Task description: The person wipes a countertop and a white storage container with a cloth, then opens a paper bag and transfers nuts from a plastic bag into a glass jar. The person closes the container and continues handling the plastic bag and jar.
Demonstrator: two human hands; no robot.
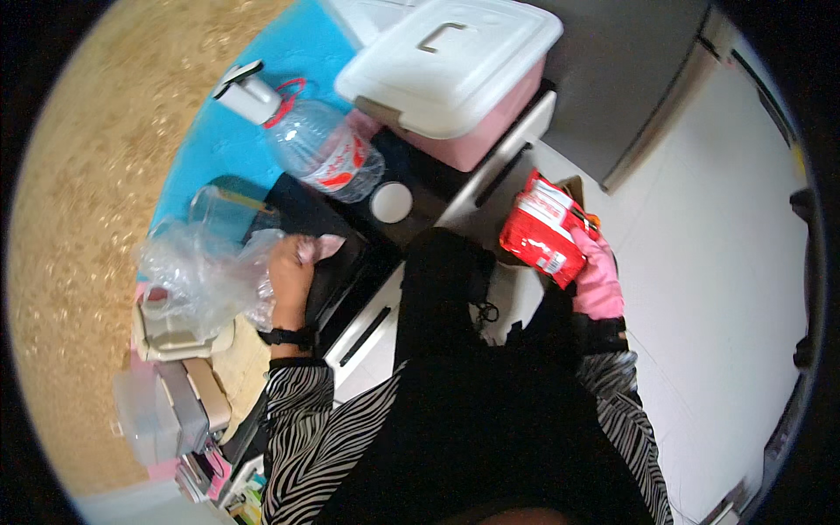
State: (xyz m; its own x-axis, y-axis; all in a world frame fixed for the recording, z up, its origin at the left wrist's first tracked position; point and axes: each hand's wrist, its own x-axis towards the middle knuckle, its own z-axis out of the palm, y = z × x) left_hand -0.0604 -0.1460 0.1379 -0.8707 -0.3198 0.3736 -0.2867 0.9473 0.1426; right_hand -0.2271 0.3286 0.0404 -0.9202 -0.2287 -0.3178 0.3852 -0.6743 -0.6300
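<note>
My left hand [291, 275] is bare and closed around a small crumpled pink piece [328, 247], perhaps cloth or rubber. It is over the dark countertop, right beside a crumpled clear plastic bag [197, 275]. On my right hand [598, 275] is a pink glove. That hand grips a glossy red and white packet [541, 230] by its right side, out in front of the drawers and above the floor. The packet bears printing and a barcode. Part of a brown thing [575, 190] shows behind it, too covered to name.
A pink storage bin [459, 146] with a white lid [453, 65] stands on the counter. Nearby are a large clear bottle [321, 151] with a white pump [246, 95], a white round lid [392, 203] and a translucent container [223, 216]. A grey refrigerator-like cabinet [617, 79] rises at upper right.
</note>
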